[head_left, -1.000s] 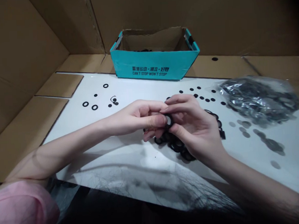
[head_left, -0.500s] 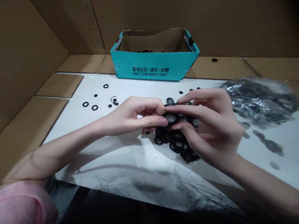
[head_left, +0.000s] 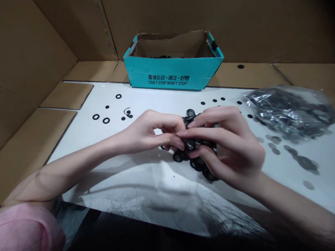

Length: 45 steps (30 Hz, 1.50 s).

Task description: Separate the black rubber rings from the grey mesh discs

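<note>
My left hand [head_left: 159,131] is closed, thumb and forefinger pinching the left edge of a black rubber ring [head_left: 189,144]. From the other side my right hand [head_left: 230,141] grips the same ring between its thumb and fingers; the fingertips of both hands meet there. The ring is tilted and partly covered by the fingers. Under and around it lies a pile of black rings [head_left: 197,163], some with greyish discs in their middles. My right hand hides part of this pile.
A turquoise box [head_left: 167,73] with black pieces inside stands at the back. On the white table [head_left: 125,169], loose rings [head_left: 106,121] and small black discs [head_left: 107,107] lie to the left. A clear plastic bag [head_left: 293,111] of dark pieces and scattered grey discs [head_left: 307,165] are on the right. Cardboard walls surround the table.
My right hand has shifted slightly left and down, its fingers closing nearer my left fingertips. The held ring has turned from nearly face-up to tilted.
</note>
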{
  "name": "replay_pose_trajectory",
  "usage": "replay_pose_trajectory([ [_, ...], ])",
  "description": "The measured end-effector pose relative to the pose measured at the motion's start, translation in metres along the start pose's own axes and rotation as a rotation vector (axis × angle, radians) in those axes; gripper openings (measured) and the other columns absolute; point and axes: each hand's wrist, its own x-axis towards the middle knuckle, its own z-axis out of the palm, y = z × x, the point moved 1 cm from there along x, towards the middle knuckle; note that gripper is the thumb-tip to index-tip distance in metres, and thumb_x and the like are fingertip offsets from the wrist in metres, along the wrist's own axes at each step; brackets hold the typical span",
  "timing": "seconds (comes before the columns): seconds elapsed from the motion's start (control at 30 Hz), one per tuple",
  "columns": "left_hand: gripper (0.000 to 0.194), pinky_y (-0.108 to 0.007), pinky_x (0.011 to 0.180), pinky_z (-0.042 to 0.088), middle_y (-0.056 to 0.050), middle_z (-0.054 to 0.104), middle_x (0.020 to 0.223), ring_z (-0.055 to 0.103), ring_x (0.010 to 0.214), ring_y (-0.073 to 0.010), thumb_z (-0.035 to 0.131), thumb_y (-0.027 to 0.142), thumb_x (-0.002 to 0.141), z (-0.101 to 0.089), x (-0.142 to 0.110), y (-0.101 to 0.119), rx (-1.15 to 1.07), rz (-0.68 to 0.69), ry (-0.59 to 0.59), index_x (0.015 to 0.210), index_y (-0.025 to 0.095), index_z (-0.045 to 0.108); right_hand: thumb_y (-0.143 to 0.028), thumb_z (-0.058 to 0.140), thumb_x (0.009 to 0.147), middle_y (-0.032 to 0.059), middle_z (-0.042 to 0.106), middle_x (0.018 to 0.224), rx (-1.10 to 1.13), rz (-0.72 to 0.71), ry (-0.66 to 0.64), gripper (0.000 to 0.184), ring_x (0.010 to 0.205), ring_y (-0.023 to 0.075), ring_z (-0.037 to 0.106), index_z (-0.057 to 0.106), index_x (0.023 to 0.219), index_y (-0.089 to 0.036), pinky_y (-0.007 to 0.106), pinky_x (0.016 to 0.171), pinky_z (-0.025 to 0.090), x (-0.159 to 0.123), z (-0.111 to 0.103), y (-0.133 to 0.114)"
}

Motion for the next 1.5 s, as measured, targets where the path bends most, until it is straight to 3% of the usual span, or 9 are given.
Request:
replay_pose_trajectory([
  [0.23, 0.013, -0.016, 0.064, 0.050, -0.003, 0.072, 0.076, 0.066, 0.068, -0.0087, 0.062, 0.024, 0.090, -0.005, 0.000, 0.002, 0.096, 0.062, -0.004, 0.084, 0.013, 0.066, -0.019, 0.062, 0.081, 0.0069, 0.063, 0.092, 0.008, 0.032, 0.049, 0.031, 0.086, 0.0238, 0.059, 0.061, 0.110, -0.030, 0.043, 0.075, 0.049, 0.000, 0.000, 0.000],
  [0.33, 0.012, -0.017, 0.065, 0.050, -0.003, 0.072, 0.080, 0.067, 0.070, -0.0093, 0.062, 0.022, 0.090, -0.007, 0.000, 0.004, 0.202, 0.101, 0.005, 0.085, 0.013, 0.068, -0.021, 0.063, 0.077, 0.0068, 0.063, 0.083, -0.062, 0.011, 0.087, 0.024, 0.077, 0.0236, 0.057, 0.061, 0.099, -0.026, 0.043, 0.069, 0.048, 0.002, -0.002, -0.003],
  [0.47, 0.013, -0.019, 0.064, 0.048, -0.003, 0.072, 0.078, 0.065, 0.068, -0.0110, 0.060, 0.023, 0.090, -0.007, 0.001, 0.010, 0.329, 0.099, -0.023, 0.085, 0.015, 0.068, -0.019, 0.065, 0.071, 0.0052, 0.060, 0.067, -0.179, -0.059, 0.016, 0.014, 0.067, 0.0220, 0.053, 0.056, 0.081, -0.022, 0.042, 0.061, 0.044, 0.006, -0.006, -0.008],
  [0.6, 0.017, -0.022, 0.063, 0.045, -0.005, 0.070, 0.077, 0.062, 0.066, -0.0122, 0.054, 0.021, 0.093, -0.006, 0.001, 0.016, 0.407, 0.129, -0.107, 0.086, 0.015, 0.068, -0.015, 0.064, 0.071, 0.0019, 0.058, 0.059, -0.201, -0.075, -0.054, 0.014, 0.063, 0.0201, 0.053, 0.053, 0.075, -0.022, 0.037, 0.056, 0.041, 0.006, -0.006, -0.009],
  [0.77, 0.017, -0.024, 0.064, 0.044, -0.005, 0.069, 0.076, 0.061, 0.066, -0.0140, 0.052, 0.023, 0.092, -0.005, 0.000, 0.017, 0.400, 0.063, -0.188, 0.086, 0.019, 0.067, -0.013, 0.062, 0.073, 0.0007, 0.059, 0.060, -0.158, -0.037, -0.123, 0.013, 0.062, 0.0179, 0.054, 0.052, 0.072, -0.022, 0.035, 0.057, 0.043, 0.006, -0.006, -0.010],
  [1.03, 0.019, -0.024, 0.064, 0.043, -0.005, 0.066, 0.075, 0.058, 0.066, -0.0141, 0.047, 0.021, 0.094, -0.006, -0.002, 0.018, 0.407, 0.096, -0.227, 0.085, 0.019, 0.064, -0.012, 0.061, 0.075, -0.0003, 0.056, 0.057, -0.153, -0.010, -0.129, 0.015, 0.059, 0.0162, 0.055, 0.052, 0.068, -0.021, 0.033, 0.055, 0.040, 0.005, -0.005, -0.012],
  [1.3, 0.017, -0.020, 0.061, 0.043, -0.005, 0.068, 0.073, 0.059, 0.063, -0.0118, 0.054, 0.020, 0.092, -0.011, 0.001, 0.022, 0.426, 0.164, -0.140, 0.084, 0.015, 0.068, -0.013, 0.065, 0.074, 0.0045, 0.060, 0.067, -0.045, 0.013, -0.107, 0.009, 0.061, 0.0162, 0.055, 0.057, 0.077, -0.017, 0.033, 0.055, 0.042, 0.008, -0.010, -0.009],
  [1.5, 0.016, -0.020, 0.063, 0.044, -0.005, 0.071, 0.076, 0.062, 0.066, -0.0121, 0.054, 0.017, 0.092, -0.011, 0.000, 0.022, 0.451, 0.191, -0.128, 0.084, 0.015, 0.068, -0.009, 0.062, 0.076, 0.0030, 0.060, 0.067, -0.021, 0.008, -0.095, 0.013, 0.061, 0.0159, 0.056, 0.058, 0.080, -0.020, 0.032, 0.054, 0.043, 0.007, -0.010, -0.012],
])
